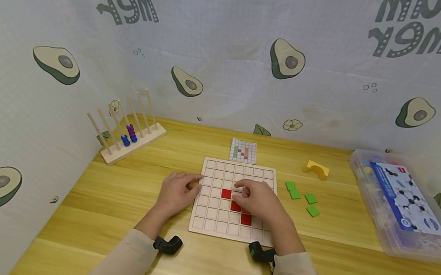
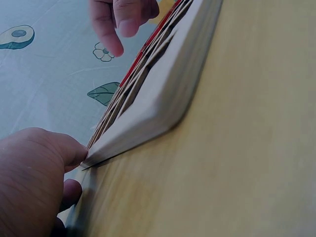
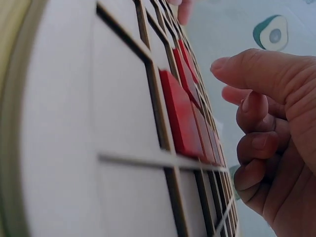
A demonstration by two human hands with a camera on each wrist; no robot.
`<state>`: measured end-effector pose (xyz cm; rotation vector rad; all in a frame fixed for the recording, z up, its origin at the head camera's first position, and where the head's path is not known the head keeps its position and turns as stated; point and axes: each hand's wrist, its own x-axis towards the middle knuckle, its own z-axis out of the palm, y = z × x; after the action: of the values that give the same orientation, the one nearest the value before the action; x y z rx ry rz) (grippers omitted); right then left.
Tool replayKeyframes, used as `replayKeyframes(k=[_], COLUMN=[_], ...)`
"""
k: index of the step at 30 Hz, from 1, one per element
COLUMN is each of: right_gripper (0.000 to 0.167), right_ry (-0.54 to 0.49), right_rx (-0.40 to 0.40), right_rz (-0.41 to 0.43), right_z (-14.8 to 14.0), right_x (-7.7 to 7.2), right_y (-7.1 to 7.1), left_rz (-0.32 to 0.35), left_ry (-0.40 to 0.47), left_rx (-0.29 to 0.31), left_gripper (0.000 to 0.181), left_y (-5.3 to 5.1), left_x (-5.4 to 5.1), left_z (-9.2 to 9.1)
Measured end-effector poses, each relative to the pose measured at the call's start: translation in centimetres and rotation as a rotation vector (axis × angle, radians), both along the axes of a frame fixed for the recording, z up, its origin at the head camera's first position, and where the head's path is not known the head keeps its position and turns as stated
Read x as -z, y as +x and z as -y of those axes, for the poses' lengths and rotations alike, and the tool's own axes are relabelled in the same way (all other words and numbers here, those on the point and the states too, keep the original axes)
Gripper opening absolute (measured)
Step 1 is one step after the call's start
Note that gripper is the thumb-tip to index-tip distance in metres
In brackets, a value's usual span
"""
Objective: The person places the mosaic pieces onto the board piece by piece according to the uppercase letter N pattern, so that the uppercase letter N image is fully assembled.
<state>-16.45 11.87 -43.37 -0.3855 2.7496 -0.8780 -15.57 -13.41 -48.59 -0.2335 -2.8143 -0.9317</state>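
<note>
A square wooden grid board lies on the table, with red square tiles set in its cells along a diagonal. In the right wrist view, more red tiles show among the raised dividers. My right hand hovers over the board and hides some cells. Its thumb and index finger are apart, the other fingers curl loosely, and no piece shows between them. At the board's left edge rests my left hand, a fingertip touching the rim. Green tiles lie right of the board.
Behind the board is a printed pattern card. A yellow arch block stands at the back right, near a clear plastic box with a blue label. A peg rack with blue and purple beads stands at the left. Patterned cloth encloses the table.
</note>
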Motion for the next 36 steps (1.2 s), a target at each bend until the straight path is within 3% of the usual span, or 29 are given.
replayKeyframes(k=[5, 16, 25, 30, 36], right_gripper=[0.032, 0.037, 0.037, 0.040, 0.042], right_ry=[-0.011, -0.069, -0.058, -0.047, -0.032], right_rx=[0.039, 0.138, 0.139, 0.187, 0.237], right_rz=[-0.003, 0.094, 0.018, 0.043, 0.002], right_z=[-1.6, -4.6, -7.5, -9.2, -11.2], right_x=[0.0, -0.2, 0.2, 0.4, 0.6], right_y=[0.3, 1.1, 1.3, 1.1, 1.2], left_rz=[-0.002, -0.002, -0.011, -0.017, -0.020], left_ry=[-0.004, 0.001, 0.003, 0.000, -0.004], left_rx=[-0.002, -0.001, 0.004, 0.008, 0.005], left_gripper=[0.031, 0.031, 0.031, 0.030, 0.030], left_y=[0.1, 0.2, 0.1, 0.0, 0.0], left_x=[0.0, -0.1, 0.0, 0.2, 0.2], left_z=[-0.1, 0.0, 0.0, 0.0, 0.1])
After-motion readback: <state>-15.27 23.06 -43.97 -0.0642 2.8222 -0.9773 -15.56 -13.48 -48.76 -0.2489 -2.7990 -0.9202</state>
